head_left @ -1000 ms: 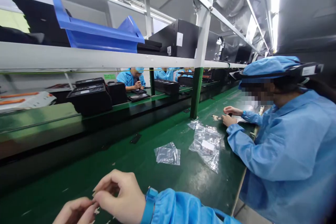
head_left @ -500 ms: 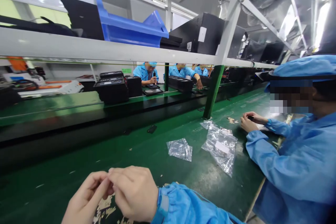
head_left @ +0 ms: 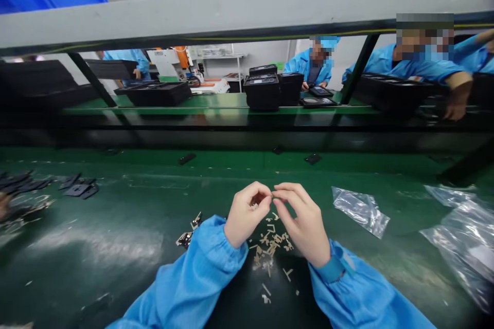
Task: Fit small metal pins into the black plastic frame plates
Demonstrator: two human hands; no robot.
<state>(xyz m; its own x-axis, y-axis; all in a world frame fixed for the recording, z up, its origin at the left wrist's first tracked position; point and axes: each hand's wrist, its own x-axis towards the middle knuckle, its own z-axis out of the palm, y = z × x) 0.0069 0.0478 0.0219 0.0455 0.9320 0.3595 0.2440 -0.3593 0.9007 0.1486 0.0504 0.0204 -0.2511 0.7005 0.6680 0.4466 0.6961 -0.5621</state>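
My left hand is closed with its thumb and forefinger pinched. Inside its curled fingers show small pale pieces. Fingertip to fingertip with it, my right hand is bent in a pinch; whatever lies between the tips is too small to make out. Beneath both hands, thin beige scraps lie scattered on the green tabletop. Close to my left sleeve is a little heap of shiny dark parts, partly hidden by the cuff.
Clear plastic bags lie to the right. At left are flat black pieces and the edge of another person's hand. Ahead, a grey shelf beam crosses above stacked black trays, with co-workers in blue behind.
My view has swung left and down, so the neighbour on the right is out of frame. My hands now appear in the middle, still held together at the fingertips.
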